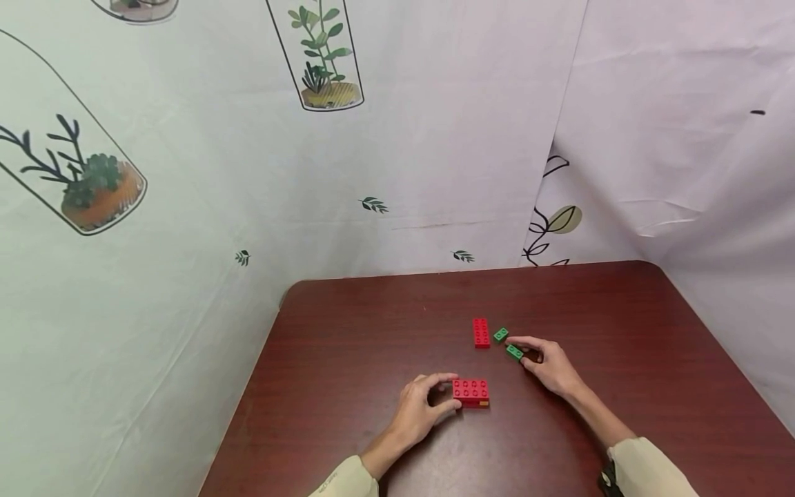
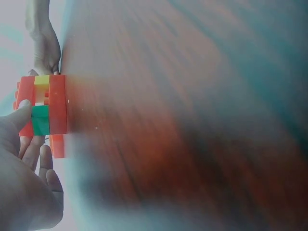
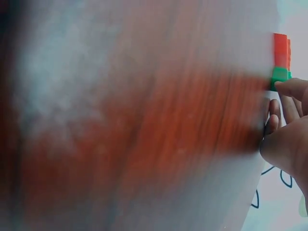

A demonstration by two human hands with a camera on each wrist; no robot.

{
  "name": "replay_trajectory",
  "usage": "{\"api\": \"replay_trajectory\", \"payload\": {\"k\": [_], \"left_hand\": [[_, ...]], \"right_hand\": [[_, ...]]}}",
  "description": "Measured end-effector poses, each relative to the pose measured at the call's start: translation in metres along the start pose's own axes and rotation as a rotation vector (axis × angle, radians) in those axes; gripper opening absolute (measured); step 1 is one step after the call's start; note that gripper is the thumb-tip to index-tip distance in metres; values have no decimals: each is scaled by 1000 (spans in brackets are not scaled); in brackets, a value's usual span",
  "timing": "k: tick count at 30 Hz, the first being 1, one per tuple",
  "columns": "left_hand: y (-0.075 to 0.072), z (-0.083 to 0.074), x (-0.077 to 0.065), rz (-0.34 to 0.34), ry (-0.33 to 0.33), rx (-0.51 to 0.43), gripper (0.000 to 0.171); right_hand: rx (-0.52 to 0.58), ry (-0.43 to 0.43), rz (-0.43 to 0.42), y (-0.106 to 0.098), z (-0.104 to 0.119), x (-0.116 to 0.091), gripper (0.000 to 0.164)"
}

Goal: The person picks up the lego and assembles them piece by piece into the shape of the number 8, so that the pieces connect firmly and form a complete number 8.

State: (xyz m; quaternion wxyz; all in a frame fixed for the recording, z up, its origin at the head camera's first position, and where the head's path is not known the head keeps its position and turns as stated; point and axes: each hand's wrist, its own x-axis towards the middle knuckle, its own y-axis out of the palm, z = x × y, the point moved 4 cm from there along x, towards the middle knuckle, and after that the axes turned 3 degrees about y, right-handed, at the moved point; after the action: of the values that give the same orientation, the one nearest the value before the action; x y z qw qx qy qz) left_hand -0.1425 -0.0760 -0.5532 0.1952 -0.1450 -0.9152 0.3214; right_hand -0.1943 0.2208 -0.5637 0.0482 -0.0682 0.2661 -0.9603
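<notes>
My left hand (image 1: 417, 408) grips the left end of a stack of toy bricks (image 1: 470, 393) between thumb and fingers. Red bricks form its top and bottom. Between them the left wrist view shows a green brick (image 2: 40, 120) and a yellow brick (image 2: 42, 80), with a gap dividing the two. Farther right, my right hand (image 1: 555, 367) pinches a small green brick (image 1: 514, 353) at table level between thumb and index finger. Just beyond it lies another small green brick (image 1: 500, 335), beside a long red brick (image 1: 481, 333).
The bricks are on a dark red-brown wooden table (image 1: 348, 331) with rounded far corners. A pale cloth wall (image 1: 422, 152) printed with plants stands right behind the table's far edge, and further cloth hangs on the left and right.
</notes>
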Motion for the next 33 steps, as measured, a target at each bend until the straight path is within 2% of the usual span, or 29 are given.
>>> {"api": "replay_trajectory", "payload": {"k": [22,33], "left_hand": [[2,-4,-1,-14,7,-9,41],[0,-4,-1,-43,39,-15,39]], "right_hand": [[-100,-45,-16,1,3,-2,35],[-17,-28,-3,0,14,-10,34]]}}
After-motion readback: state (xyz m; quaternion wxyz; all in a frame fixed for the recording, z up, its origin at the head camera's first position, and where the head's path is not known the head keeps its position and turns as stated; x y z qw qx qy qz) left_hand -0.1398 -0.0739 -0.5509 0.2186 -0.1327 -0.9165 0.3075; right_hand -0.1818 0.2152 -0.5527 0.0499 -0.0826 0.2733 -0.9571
